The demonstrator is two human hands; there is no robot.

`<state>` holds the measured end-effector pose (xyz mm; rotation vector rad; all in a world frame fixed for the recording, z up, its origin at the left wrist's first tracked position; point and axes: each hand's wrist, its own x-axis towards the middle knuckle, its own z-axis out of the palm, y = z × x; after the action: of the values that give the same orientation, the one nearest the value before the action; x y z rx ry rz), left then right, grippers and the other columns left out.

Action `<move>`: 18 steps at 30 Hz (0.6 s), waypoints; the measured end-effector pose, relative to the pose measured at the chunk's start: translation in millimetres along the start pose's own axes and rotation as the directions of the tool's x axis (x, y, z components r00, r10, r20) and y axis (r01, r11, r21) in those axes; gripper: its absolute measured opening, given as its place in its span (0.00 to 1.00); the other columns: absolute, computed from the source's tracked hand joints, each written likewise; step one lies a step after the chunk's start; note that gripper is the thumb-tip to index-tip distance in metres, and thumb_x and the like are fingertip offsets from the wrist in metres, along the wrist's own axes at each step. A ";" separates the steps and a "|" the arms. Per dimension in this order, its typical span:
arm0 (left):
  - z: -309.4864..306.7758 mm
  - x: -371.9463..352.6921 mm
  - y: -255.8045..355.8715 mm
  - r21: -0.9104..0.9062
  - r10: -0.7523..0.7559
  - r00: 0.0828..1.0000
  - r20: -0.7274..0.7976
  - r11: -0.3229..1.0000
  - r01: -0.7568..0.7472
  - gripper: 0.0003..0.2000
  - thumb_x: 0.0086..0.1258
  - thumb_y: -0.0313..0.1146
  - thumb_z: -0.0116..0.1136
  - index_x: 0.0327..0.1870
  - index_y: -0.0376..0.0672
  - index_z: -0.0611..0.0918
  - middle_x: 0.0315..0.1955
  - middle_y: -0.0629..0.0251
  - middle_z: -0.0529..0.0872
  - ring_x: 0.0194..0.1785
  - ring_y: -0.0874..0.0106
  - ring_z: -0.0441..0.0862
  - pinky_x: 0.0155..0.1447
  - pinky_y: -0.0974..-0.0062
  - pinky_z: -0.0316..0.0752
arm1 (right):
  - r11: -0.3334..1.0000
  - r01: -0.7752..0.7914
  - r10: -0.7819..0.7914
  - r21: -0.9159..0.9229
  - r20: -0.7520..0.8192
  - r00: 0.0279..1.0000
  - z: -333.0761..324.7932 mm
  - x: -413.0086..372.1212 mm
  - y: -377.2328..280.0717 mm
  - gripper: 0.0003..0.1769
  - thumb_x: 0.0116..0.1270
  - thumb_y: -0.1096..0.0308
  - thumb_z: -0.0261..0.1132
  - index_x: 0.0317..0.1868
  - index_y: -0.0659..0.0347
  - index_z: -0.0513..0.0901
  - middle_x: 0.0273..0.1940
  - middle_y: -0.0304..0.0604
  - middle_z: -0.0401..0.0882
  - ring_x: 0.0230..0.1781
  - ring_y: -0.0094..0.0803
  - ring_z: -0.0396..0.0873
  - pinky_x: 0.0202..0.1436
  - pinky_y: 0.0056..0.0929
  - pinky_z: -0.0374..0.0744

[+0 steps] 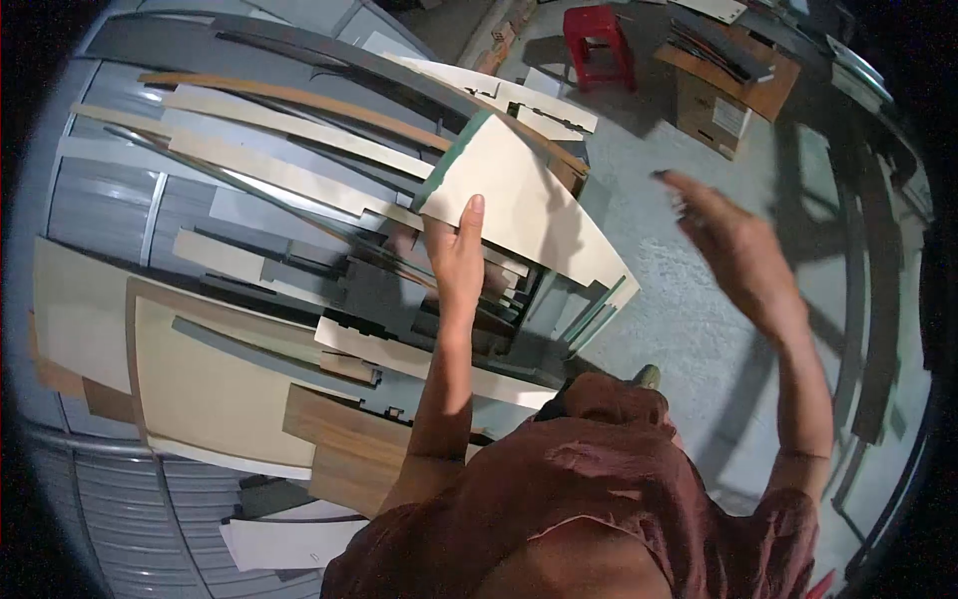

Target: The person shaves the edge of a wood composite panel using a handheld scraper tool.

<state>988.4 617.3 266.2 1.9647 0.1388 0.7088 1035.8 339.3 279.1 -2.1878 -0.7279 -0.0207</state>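
My left hand (458, 262) grips a cream board (524, 195) by its near edge, thumb laid flat on the top face and fingers underneath out of sight. A rough green strip (455, 160) runs along the board's left end, and its far right part narrows to a corner. Over the floor to the right, my right hand (733, 250) hangs in the air, fingers stretched out and a little blurred, apart from the board. Below the board lie long cream strips (299, 185) and dark panel pieces.
A red stool (597, 48) stands at the back. Right of it, a cardboard box (711, 118) carries a brown board with dark strips on it. Larger cream panels (215, 374) and a wood-grain board (344, 434) lie at the left. Long dark lengths (883, 329) stretch along the right side.
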 end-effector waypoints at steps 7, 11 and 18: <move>-17.1 13.4 33.7 0.172 0.117 0.952 -0.284 0.983 -0.069 0.13 0.66 0.36 0.52 0.44 0.35 0.73 0.38 0.62 0.77 0.39 0.74 0.73 0.44 0.77 0.71 | 0.985 -0.139 0.121 0.106 0.163 0.979 115.5 -42.2 62.5 0.21 0.65 0.64 0.52 0.59 0.43 0.65 0.41 0.52 0.77 0.40 0.50 0.76 0.41 0.42 0.76; -33.4 20.3 23.8 0.175 0.061 0.968 -0.242 0.984 -0.018 0.09 0.64 0.32 0.54 0.37 0.34 0.78 0.37 0.64 0.78 0.40 0.76 0.74 0.46 0.78 0.70 | 0.914 -0.406 0.383 -0.004 0.336 0.860 164.7 -61.8 84.0 0.23 0.66 0.64 0.50 0.61 0.41 0.61 0.42 0.54 0.76 0.39 0.51 0.77 0.39 0.44 0.76; -46.6 39.6 22.3 0.595 0.115 0.991 -0.064 0.802 -0.055 0.15 0.66 0.31 0.43 0.50 0.40 0.77 0.41 0.65 0.80 0.43 0.76 0.75 0.49 0.79 0.69 | 0.939 -0.255 0.247 0.232 0.064 0.967 216.0 -60.4 78.3 0.23 0.64 0.64 0.52 0.60 0.44 0.63 0.42 0.55 0.75 0.38 0.50 0.77 0.38 0.41 0.77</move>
<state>991.6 658.0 316.9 2.5495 0.3722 0.8973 977.6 423.1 64.6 -2.0366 -0.4388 0.2248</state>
